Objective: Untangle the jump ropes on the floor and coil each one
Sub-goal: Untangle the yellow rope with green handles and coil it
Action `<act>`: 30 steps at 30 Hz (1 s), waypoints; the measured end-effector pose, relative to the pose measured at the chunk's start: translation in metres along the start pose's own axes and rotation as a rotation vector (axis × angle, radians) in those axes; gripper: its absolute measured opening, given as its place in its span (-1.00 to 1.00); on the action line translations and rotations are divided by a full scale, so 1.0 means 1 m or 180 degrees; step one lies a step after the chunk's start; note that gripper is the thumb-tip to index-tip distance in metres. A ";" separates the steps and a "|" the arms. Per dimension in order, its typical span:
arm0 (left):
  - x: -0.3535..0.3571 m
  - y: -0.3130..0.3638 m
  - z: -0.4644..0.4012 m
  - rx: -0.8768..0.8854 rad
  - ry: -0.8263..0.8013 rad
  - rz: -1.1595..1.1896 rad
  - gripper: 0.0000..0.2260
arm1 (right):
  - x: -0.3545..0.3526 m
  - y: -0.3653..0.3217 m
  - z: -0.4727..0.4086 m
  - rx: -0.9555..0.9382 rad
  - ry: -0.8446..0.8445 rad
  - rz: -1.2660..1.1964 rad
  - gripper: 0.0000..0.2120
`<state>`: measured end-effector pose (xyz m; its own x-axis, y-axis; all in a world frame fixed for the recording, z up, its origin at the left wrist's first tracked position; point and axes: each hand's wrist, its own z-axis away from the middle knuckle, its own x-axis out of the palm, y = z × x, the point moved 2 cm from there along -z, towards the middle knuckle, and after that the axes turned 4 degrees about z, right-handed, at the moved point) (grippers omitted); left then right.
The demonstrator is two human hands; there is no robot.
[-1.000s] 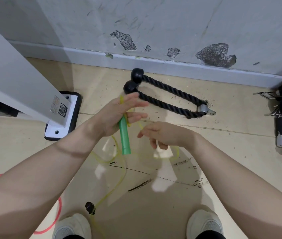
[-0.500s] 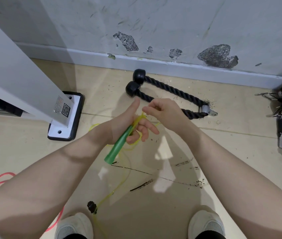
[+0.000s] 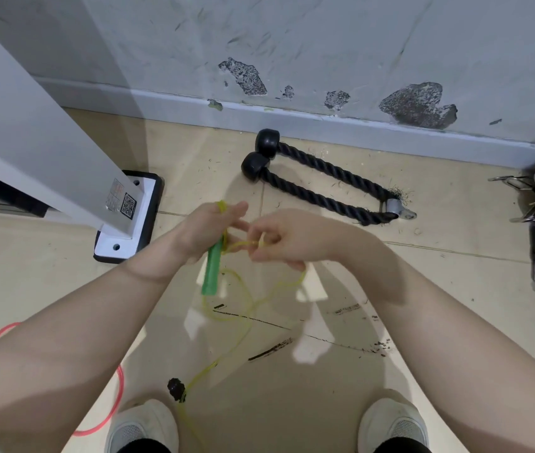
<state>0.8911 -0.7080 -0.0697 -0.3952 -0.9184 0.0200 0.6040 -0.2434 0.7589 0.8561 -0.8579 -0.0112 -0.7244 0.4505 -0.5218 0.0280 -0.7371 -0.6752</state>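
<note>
The left hand (image 3: 209, 228) grips the green handle (image 3: 213, 271) with turns of yellow jump rope (image 3: 238, 318) over its fingers; the right hand (image 3: 279, 238), just beside the handle, pinches a loop. Slack trails below the handle to the floor (a dark knot (image 3: 175, 388) could snag, and turns might slip off).

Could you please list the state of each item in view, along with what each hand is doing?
Left hand: holds the green handle, cord looped over its fingers.
Right hand: pinches the yellow cord.
Green handle: tilted, lower end hanging free.
Yellow cord: partly looped, the rest trailing to the floor.
Red rope: on the floor, untouched.
Black braided rope: folded double by the wall, untouched.
</note>
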 end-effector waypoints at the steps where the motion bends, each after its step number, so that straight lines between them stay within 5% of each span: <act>1: 0.002 -0.001 0.004 -0.0187 -0.0240 -0.0123 -0.52 | -0.009 0.002 -0.001 -0.0051 0.0363 -0.0074 -0.92; 5: 0.019 0.010 0.015 -0.0469 -0.1478 -0.0246 -0.16 | -0.023 0.028 -0.003 0.0050 0.1845 -0.0987 -0.90; 9: 0.031 0.030 0.013 0.0049 -0.2413 0.0608 -0.30 | 0.003 0.053 -0.009 0.0400 0.1737 -0.1187 -0.82; 11: 0.029 0.037 0.012 0.0396 -0.2270 0.0921 -0.47 | 0.021 0.056 -0.008 0.0450 0.1209 -0.1029 -0.79; 16: 0.016 0.036 -0.003 0.0430 -0.0270 0.1434 -0.73 | 0.040 0.043 -0.006 0.0648 0.0265 -0.0814 -0.67; 20: 0.001 0.006 -0.014 0.0296 0.0233 0.1161 -0.78 | 0.023 0.019 0.002 0.0263 -0.0429 -0.0506 -0.75; 23: 0.009 -0.004 -0.007 0.0122 -0.0073 0.0449 -0.68 | -0.003 0.013 0.006 0.0024 -0.0007 -0.0413 -0.83; 26: 0.029 0.004 0.007 -0.0177 -0.0721 -0.0156 -0.47 | -0.022 0.031 0.003 0.0031 0.1106 -0.0719 -0.84; 30: 0.043 0.020 0.010 -0.0213 -0.2047 0.0412 -0.27 | -0.008 0.056 0.001 0.0085 0.1587 -0.1640 -0.79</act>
<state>0.8798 -0.7494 -0.0471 -0.6386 -0.5771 0.5090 0.7080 -0.1814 0.6825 0.8631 -0.9035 -0.0441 -0.2398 0.9164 -0.3205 -0.2543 -0.3779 -0.8903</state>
